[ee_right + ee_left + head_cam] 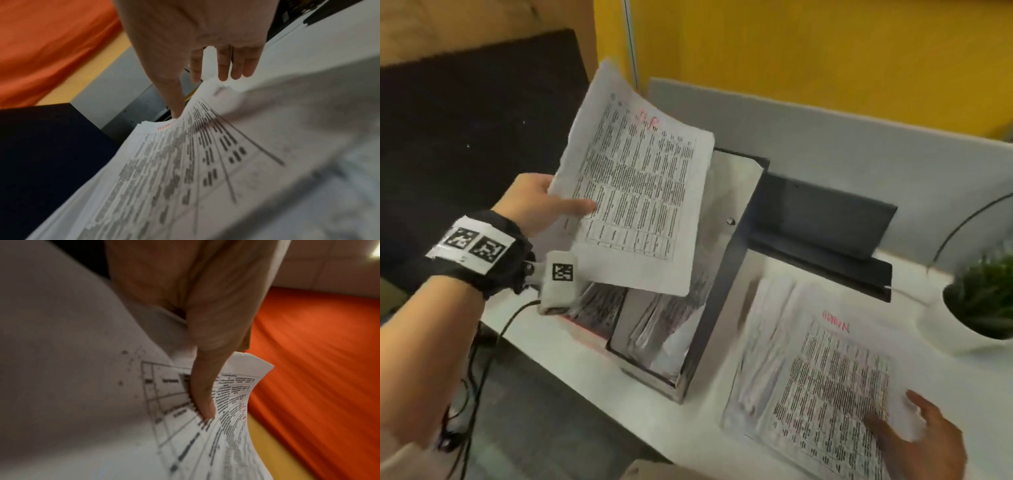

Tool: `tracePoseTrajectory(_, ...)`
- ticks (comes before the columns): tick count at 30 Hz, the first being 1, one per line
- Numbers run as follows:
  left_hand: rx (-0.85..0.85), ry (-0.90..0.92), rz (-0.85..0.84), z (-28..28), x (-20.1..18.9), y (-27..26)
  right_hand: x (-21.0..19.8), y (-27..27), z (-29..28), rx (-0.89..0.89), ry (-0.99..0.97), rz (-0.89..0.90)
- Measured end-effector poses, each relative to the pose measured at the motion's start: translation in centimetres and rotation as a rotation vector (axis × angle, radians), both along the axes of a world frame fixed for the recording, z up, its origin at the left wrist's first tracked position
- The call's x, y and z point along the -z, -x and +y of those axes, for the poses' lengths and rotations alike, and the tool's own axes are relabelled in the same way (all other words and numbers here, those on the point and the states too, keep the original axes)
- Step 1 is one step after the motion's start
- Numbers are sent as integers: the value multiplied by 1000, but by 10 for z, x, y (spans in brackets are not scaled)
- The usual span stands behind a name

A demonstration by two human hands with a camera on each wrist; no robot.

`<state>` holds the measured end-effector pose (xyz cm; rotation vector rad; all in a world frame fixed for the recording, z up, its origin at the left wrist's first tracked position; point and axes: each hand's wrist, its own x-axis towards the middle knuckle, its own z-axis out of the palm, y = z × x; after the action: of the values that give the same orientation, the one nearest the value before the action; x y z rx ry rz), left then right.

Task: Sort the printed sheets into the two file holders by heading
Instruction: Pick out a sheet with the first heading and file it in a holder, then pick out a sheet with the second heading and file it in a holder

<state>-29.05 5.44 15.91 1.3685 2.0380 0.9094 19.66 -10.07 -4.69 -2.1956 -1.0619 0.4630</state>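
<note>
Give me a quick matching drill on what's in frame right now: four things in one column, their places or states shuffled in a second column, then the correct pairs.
Things:
1. held sheet
2. paper stack
3. silver file holder
4. potted plant

Places or states:
A. stands at the desk's right edge
B. lies flat on the desk under the right hand
C. stands upright with papers already in it
D. pinched in the air by the left hand, above the holder

Pairs: 1-D, 2-B, 3-C, 4-A
</note>
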Motion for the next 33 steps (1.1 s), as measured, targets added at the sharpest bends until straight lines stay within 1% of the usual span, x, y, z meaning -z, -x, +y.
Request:
tracePoseTrajectory(4, 32, 90, 201, 14, 28, 6, 8, -2, -1, -16, 160, 31)
tracePoseTrajectory(7, 70, 78, 346, 21, 52, -3, 14, -7, 2, -29, 218, 68)
tracePoseTrajectory(9, 115, 108, 433, 27, 69, -10, 19, -9, 4, -30, 247, 76)
tracePoseTrajectory(13, 181, 262, 524, 37, 99, -22, 27, -15, 6, -29, 275, 63)
tracePoseTrajectory(16, 244, 369, 571, 42, 114, -29, 34, -16, 5, -11, 272, 57)
tracePoseTrajectory(19, 302, 474, 638, 46, 120, -32, 41, -17, 3, -11, 269, 42)
tracePoseTrajectory(23, 317, 529, 675, 50, 118, -32, 42, -19, 3, -13, 265, 46)
tracePoseTrajectory(25, 283, 481, 677, 50, 110, -32, 40, -20, 4, -19, 280, 48)
tracePoseTrajectory(26, 243, 429, 640, 51, 105, -32, 39, -20, 5, -17, 297, 53)
tracePoseTrajectory(28, 161, 280, 463, 52, 91, -34, 38, -20, 5, -12, 305, 61)
tracePoseTrajectory(30, 118, 108, 273, 47, 70, -46, 35, -17, 5, -7, 302, 55)
tracePoseTrajectory(33, 143, -235, 128, 32, 34, -82, 30, -13, 2, -41, 319, 30)
